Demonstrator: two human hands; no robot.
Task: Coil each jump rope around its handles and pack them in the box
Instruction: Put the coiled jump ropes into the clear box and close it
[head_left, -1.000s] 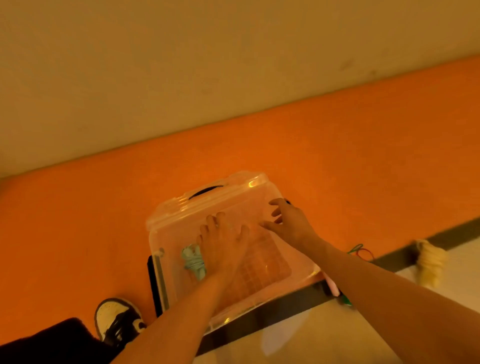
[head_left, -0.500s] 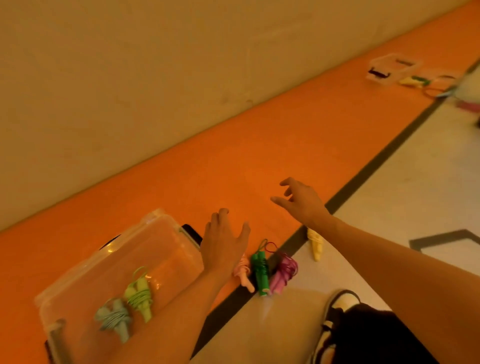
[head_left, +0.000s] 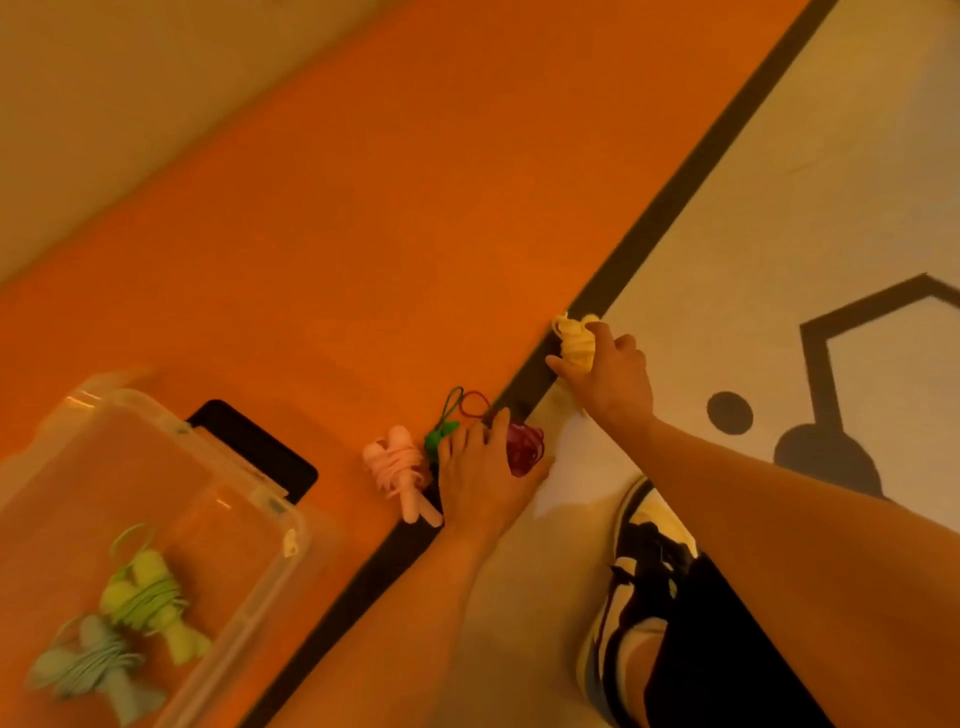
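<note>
Visitor: Ropes first. Where do they lie, going by the head camera?

Onlooker: Two are packed. The lime bundle and the pale blue bundle lie side by side on the bottom of the clear box. Each cord is wound round its paired handles, so nothing trails. The rest sit on the floor to the right of the box, along the black line. The pink bundle, the green bundle and the maroon bundle are huddled close, and the yellow bundle is a bit further up the line.

Visitor: And the hands?

Onlooker: The right hand has its fingers curled round the yellow bundle, across the coils. I'd guess that grip keeps the winding from springing loose on the lift. The left hand lies palm down over the green bundle, with the maroon one showing between forefinger and thumb. Its fingers are bent, but I cannot tell whether they have closed on anything.

Visitor: Why both hands at once?

Onlooker: Saves a trip, I reckon. One bundle goes in each hand, and the box stands near the left arm. A black flat thing lies just beside the box, though I can't say what it is.

Visitor: Any risk?

Onlooker: Loose loops poke out past the left fingers, and they could snag a neighbouring bundle.
</note>
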